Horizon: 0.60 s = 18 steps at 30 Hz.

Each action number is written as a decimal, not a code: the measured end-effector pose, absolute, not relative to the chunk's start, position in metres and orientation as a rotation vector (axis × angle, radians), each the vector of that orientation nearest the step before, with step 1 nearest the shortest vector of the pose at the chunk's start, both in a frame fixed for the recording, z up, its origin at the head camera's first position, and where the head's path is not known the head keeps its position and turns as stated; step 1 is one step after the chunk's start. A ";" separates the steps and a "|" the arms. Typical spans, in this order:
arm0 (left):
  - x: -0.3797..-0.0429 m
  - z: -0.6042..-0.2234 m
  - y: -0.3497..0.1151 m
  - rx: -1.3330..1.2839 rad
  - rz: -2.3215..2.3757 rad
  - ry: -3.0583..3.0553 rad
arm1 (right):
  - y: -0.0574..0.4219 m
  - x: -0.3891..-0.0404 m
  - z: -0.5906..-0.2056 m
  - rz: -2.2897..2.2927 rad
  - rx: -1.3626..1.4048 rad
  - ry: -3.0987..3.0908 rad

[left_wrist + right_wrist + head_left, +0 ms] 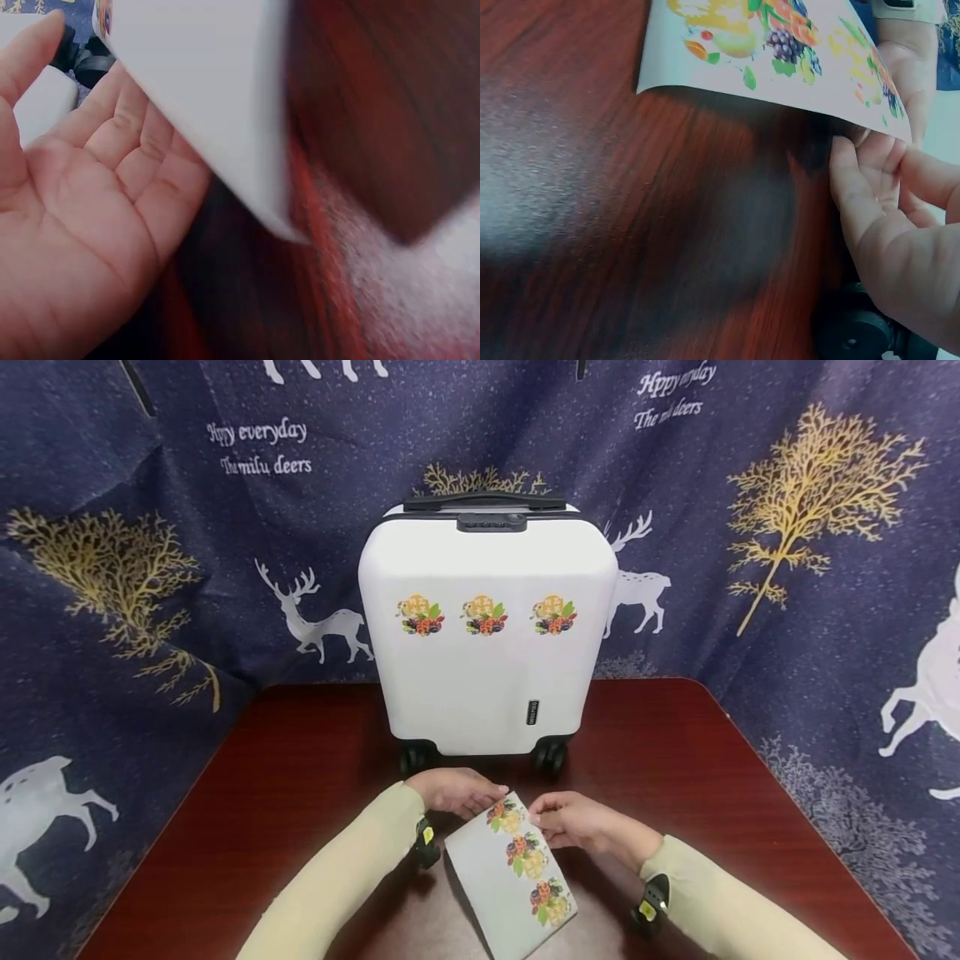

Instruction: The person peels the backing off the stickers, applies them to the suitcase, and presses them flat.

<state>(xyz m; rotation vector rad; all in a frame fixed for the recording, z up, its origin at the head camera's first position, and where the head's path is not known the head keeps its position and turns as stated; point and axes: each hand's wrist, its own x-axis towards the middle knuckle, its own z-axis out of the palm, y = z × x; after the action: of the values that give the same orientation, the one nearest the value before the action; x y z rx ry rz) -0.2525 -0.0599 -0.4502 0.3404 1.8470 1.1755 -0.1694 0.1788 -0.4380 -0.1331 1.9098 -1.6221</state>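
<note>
A white sheet of fruit stickers (487,868) slants over the table, a column of three fruit pictures down its right side. My right hand (573,820) pinches its far right edge near the corner; in the right wrist view, thumb and fingers (845,154) meet at that corner. My left hand (457,792) is at the far left corner. The left wrist view shows its palm up, the fingers (127,120) reaching behind the sheet and the thumb standing apart. Beyond both hands stands a white suitcase (480,685) with three matching fruit stickers (484,615) in a row.
The suitcase stands upright on black wheels (551,756) on the dark red wooden table (300,760). Its black handle (483,502) is on top. Behind hangs a dark blue cloth (247,535) printed with white deer and golden trees.
</note>
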 end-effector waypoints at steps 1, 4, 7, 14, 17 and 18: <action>-0.254 -0.450 -0.058 0.344 1.176 1.831 | 0.178 -0.170 -0.438 -1.611 -0.143 1.903; -0.256 -0.450 -0.054 0.363 1.180 1.798 | 0.175 -0.172 -0.441 -1.591 -0.170 1.868; -0.257 -0.450 -0.052 0.350 1.198 1.786 | 0.173 -0.173 -0.444 -1.591 -0.178 1.829; -0.252 -0.451 -0.053 0.263 1.243 1.861 | 0.172 -0.175 -0.452 -1.586 -0.156 1.809; -0.248 -0.454 -0.055 0.224 1.286 1.902 | 0.173 -0.174 -0.455 -1.575 -0.159 1.803; -0.246 -0.455 -0.056 0.209 1.304 1.914 | 0.174 -0.173 -0.456 -1.570 -0.164 1.809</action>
<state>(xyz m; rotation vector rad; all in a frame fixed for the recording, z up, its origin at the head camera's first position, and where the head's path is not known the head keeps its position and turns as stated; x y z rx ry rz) -0.2464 -0.0562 -0.4547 0.2093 1.9136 1.3040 -0.1735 0.1739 -0.4561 -0.1643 1.8089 -1.5701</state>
